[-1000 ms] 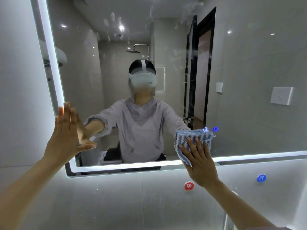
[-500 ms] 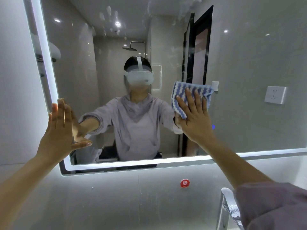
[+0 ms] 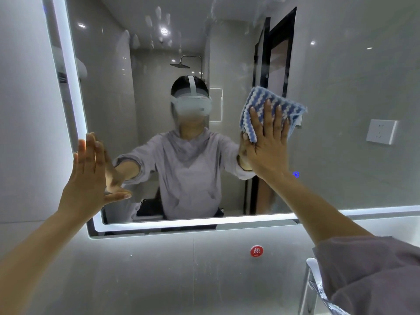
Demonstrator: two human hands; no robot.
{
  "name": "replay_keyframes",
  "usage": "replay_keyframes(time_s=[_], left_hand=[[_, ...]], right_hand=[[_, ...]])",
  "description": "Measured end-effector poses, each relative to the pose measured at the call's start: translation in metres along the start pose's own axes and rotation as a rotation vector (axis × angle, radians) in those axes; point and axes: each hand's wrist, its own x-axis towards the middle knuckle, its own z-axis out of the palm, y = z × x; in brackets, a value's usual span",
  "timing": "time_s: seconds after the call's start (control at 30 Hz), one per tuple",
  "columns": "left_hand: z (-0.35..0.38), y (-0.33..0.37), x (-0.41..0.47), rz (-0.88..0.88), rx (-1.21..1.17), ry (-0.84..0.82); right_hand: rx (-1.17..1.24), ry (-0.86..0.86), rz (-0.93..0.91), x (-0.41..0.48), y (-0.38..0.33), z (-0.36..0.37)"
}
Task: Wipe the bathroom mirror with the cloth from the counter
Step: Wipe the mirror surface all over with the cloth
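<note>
Mirror (image 3: 341, 92) glass fills most of the view, framed by a lit strip along its left and bottom edges. Against its lower left corner the left hand (image 3: 88, 178) lies flat, fingers straight and together, thumb out, holding nothing; it appears to touch the glass, since it meets its own reflection there. The right hand (image 3: 268, 142) is spread flat right of centre, fingers straight, pressing the cloth (image 3: 254, 98) to the glass rather than clutching it. That blue-and-white cloth sits under and above the fingertips, its long side running across and dipping slightly to the right, one corner sticking out past the little finger.

Greasy finger marks (image 3: 159, 17) and pale streaks (image 3: 256, 42) show along the top of the glass, above the cloth and mostly to its left. So the dirtiest patch lies up and leftward from the pressing hand, and the right hand is by far the nearer one to reach it. My guess is the wipe is partly done, with the upper band left. A small blue touch icon (image 3: 296, 174) glows just below the right wrist.
</note>
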Motion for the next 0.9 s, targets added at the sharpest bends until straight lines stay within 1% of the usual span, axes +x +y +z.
replay_keyframes(time_s=[0.1, 0.33, 0.53, 0.73, 0.83, 0.9], left_hand=[[0.000, 0.000, 0.000, 0.008, 0.005, 0.004], [0.002, -0.003, 0.000, 0.010, -0.014, 0.025], [0.003, -0.003, 0.001, -0.002, 0.000, 0.014], [0.001, -0.002, 0.001, -0.004, 0.017, 0.013], [0.001, -0.001, 0.001, -0.008, 0.024, 0.009], [0.000, -0.001, 0.001, -0.014, 0.035, 0.004]], right_hand=[[-0.005, -0.004, -0.070, -0.027, -0.008, 0.009], [-0.019, -0.148, -0.230, -0.104, -0.035, 0.017], [-0.107, -0.233, -0.336, -0.177, -0.043, 0.031], [-0.060, -0.241, -0.363, -0.167, -0.035, 0.023], [-0.020, -0.193, -0.323, -0.140, -0.035, 0.019], [0.003, -0.146, -0.264, -0.109, -0.035, 0.017]])
